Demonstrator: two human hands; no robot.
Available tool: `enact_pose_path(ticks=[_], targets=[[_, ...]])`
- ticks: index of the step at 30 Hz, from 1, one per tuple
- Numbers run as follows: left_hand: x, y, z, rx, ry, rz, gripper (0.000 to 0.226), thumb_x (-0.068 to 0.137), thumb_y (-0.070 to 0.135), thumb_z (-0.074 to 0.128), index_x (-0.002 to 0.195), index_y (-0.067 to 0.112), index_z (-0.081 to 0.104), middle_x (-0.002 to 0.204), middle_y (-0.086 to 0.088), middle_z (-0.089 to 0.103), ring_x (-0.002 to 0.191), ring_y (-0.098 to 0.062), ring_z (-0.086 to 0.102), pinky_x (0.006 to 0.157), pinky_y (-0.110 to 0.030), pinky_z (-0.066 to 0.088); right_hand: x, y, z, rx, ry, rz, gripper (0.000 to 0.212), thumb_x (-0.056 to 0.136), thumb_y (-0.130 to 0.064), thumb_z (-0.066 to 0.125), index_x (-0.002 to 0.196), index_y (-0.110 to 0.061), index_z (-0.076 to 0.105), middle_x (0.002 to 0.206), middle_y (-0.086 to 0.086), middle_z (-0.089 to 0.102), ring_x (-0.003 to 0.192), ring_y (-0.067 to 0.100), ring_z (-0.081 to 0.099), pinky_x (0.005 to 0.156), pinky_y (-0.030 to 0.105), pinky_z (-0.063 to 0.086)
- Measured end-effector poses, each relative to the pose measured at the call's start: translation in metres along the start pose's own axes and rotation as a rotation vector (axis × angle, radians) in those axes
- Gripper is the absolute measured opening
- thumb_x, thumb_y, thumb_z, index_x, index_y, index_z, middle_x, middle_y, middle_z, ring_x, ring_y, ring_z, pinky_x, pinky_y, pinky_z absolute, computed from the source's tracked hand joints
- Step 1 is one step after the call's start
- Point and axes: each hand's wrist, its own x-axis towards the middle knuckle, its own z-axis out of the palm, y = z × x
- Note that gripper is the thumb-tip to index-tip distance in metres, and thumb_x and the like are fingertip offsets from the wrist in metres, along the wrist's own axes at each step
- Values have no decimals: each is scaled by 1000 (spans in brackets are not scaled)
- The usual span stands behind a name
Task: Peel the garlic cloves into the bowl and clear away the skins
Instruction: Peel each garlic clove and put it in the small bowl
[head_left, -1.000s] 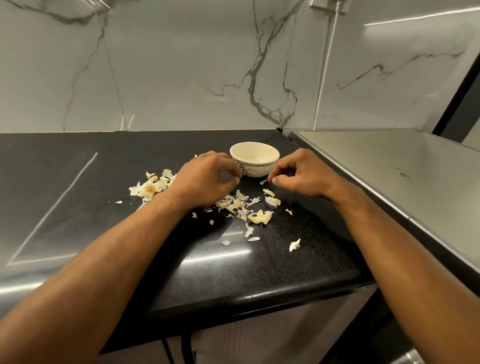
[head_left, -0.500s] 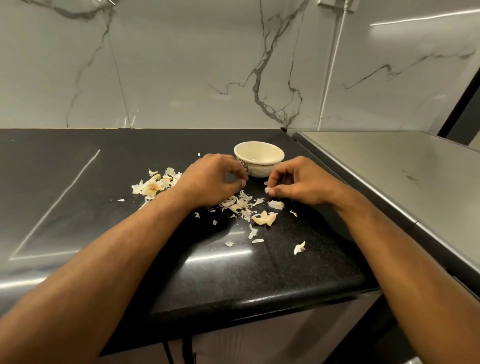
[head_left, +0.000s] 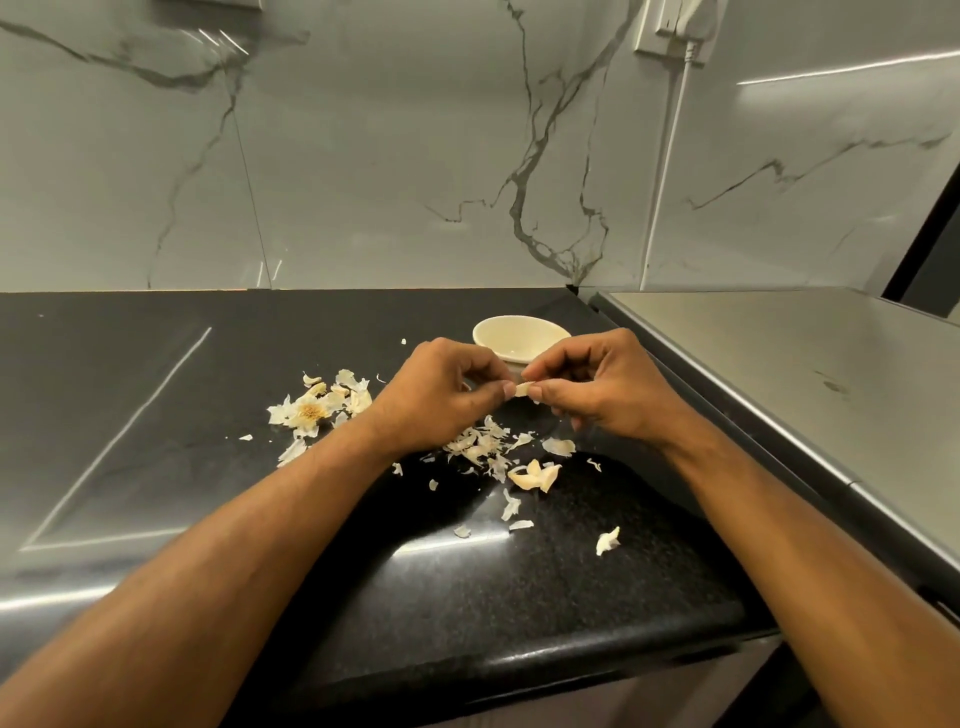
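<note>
**Pale clove pinched above black table**

Small pale cream garlic clove (head_left: 521, 389) pinched between left hand (head_left: 441, 397) and right hand (head_left: 602, 387), both closed on it. Round cream ceramic bowl (head_left: 519, 339) at 12 o'clock, just behind. Papery white and tan garlic skins (head_left: 483, 447) scattered on glossy black stone table (head_left: 545, 597) at 6 and 9 o'clock.

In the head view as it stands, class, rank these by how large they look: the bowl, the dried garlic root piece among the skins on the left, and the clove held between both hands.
1. bowl, largest, though partly hidden by the hands
2. garlic root piece
3. clove, smallest; fingers cover most of it, so its true size is unsure
</note>
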Motion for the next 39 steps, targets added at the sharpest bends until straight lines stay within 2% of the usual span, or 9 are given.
enact_pose_path(ticks=[3, 5, 7, 13, 18, 24, 26, 31, 39], targets=[[0, 0, 0, -71, 11, -26, 9, 90, 17, 67, 90, 9, 73, 79, -2, 71, 71, -13, 66, 67, -31, 57, 0, 0, 3, 146, 37, -1, 15, 76, -3, 77, 91, -6, 74, 72, 6, 71, 59, 15, 63, 46, 24, 51], [0, 2, 1, -122, 27, -34, 10, 91, 14, 66, 90, 5, 72, 74, -2, 67, 60, -4, 57, 58, -18, 47, 1, 0, 7, 279, 79, 31, 24, 71, -9, 78, 94, -6, 72, 77, 11, 71, 61, 19, 64, 45, 24, 51], [0, 4, 0, -162, 53, -39, 11, 91, 13, 65, 91, 4, 71, 73, -1, 66, 60, 0, 54, 60, -14, 42, 3, 1, 10, 372, 118, 67, 24, 69, -12, 77, 91, -5, 72, 76, 14, 71, 58, 18, 64, 43, 23, 50], [-1, 8, 0, -228, 66, -64, 11, 92, 12, 63, 94, 3, 69, 79, -5, 67, 72, -6, 59, 67, -17, 48, 2, 3, 14, 370, 142, 32, 13, 74, -16, 77, 83, -6, 77, 79, 22, 71, 61, 20, 62, 44, 25, 49], [-1, 12, 2, -262, 83, -92, 12, 93, 12, 60, 95, 3, 69, 84, -11, 68, 74, -9, 59, 69, -20, 49, 2, 2, 16, 375, 172, -24, 14, 70, -15, 77, 83, -10, 77, 79, 16, 72, 66, 22, 64, 47, 25, 52], [0, 14, 3, -289, 75, -104, 12, 94, 13, 59, 96, 5, 67, 83, -10, 67, 72, -10, 60, 68, -18, 50, 2, 4, 17, 245, 184, -88, 12, 75, -16, 76, 87, -13, 76, 86, 17, 72, 66, 20, 64, 47, 26, 53], [0, 13, 4, -286, 111, -107, 8, 92, 15, 62, 94, 9, 68, 86, -10, 69, 78, -19, 65, 72, -25, 54, 3, 5, 16, 150, 203, -114, 7, 81, -9, 75, 88, -10, 74, 83, 13, 72, 64, 19, 66, 47, 26, 53], [0, 15, 3, -228, 151, -90, 5, 88, 14, 68, 91, 10, 71, 82, -3, 71, 78, -16, 67, 71, -23, 55, 1, 4, 18, 11, 218, -127, 6, 86, -5, 71, 91, -6, 74, 77, 1, 73, 64, 18, 72, 54, 29, 58], [-2, 19, -2, -365, 119, -209, 9, 90, 15, 64, 87, 12, 72, 86, -20, 70, 76, -24, 59, 73, -36, 49, 1, 4, 17, -248, 256, -286, 8, 83, -10, 77, 90, -8, 76, 85, -2, 72, 78, 8, 67, 71, 18, 52]])
